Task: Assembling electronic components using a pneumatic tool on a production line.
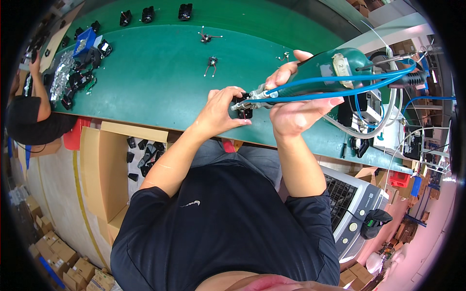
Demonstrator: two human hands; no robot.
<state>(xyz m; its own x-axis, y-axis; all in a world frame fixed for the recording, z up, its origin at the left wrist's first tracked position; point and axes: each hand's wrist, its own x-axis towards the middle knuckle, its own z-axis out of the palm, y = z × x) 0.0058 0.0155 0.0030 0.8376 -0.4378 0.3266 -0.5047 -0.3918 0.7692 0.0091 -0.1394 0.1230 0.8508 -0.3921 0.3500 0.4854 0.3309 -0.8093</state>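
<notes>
My right hand [296,109] grips a green power screwdriver [335,72] with blue hoses running along its body. Its metal tip points left onto a small black part [244,112]. My left hand [221,111] pinches that black part just above the front edge of the green table [155,77]. Both forearms rise from my dark shirt at the bottom of the view.
Small wired parts [211,63] lie on the green table, with black parts [147,13] along its far edge. A blue bin [83,42] and more black parts sit at the left, near another person [29,116]. A cardboard box [104,169] holds black parts. A grey machine [352,203] stands at right.
</notes>
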